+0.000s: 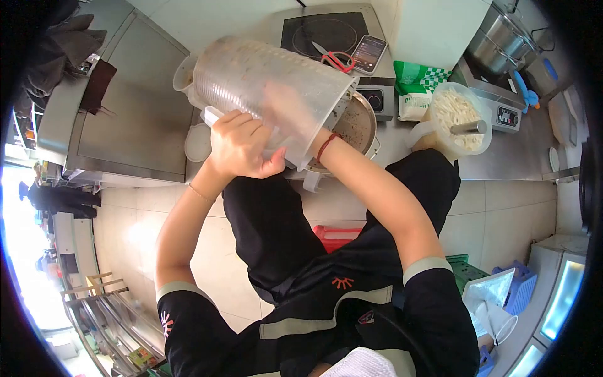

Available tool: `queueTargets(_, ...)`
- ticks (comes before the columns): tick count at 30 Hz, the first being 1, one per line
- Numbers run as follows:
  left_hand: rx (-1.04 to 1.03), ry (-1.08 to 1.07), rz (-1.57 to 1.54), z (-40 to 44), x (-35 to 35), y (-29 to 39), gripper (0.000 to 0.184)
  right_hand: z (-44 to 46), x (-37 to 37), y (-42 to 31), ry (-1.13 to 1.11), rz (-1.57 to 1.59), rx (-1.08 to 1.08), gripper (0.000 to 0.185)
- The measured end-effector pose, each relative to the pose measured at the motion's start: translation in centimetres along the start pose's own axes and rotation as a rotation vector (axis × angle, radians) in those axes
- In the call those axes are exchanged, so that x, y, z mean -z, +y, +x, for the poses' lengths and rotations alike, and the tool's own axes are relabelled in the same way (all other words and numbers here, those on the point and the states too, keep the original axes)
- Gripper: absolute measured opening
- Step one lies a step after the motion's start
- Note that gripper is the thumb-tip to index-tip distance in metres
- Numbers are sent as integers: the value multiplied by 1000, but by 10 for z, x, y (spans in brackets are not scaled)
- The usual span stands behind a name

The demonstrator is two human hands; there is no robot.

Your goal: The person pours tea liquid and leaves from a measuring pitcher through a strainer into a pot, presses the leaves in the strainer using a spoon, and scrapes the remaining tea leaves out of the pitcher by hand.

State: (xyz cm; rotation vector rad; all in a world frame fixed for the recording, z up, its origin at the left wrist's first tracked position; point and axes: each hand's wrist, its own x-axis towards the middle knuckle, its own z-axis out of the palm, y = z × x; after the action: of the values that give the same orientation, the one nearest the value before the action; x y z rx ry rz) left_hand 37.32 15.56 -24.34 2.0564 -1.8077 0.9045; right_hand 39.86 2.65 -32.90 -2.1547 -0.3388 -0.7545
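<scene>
A large translucent plastic measuring jug lies tilted on its side above the counter, its mouth facing right. My left hand is closed around the jug's handle, with the thumb pointing right. My right hand reaches through the mouth into the jug. It shows only dimly through the cloudy wall, so its fingers are unclear. Below the mouth stands a round metal pot with dark specks inside, partly covered by the jug and my right forearm.
Behind the pot is an induction cooktop with red-handled scissors and a phone beside it. To the right stand a green-and-white bag, a jug of pale strips and a steel stockpot. A red stool is below me.
</scene>
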Motion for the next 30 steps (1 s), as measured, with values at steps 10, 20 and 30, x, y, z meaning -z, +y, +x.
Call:
queueTargets(10, -15, -5, -18, -2, -2, 0, 35, -8, 36, 8, -312, -252, 135, 21)
queueTargets(20, -27, -18, -4, -3, -1, -3, 36, -7, 34, 7, -521, 17, -3, 32)
queueTargets(30, -16, -42, -21, -1, 1, -5, 36, 9, 35, 20, 19, -167, -130, 21)
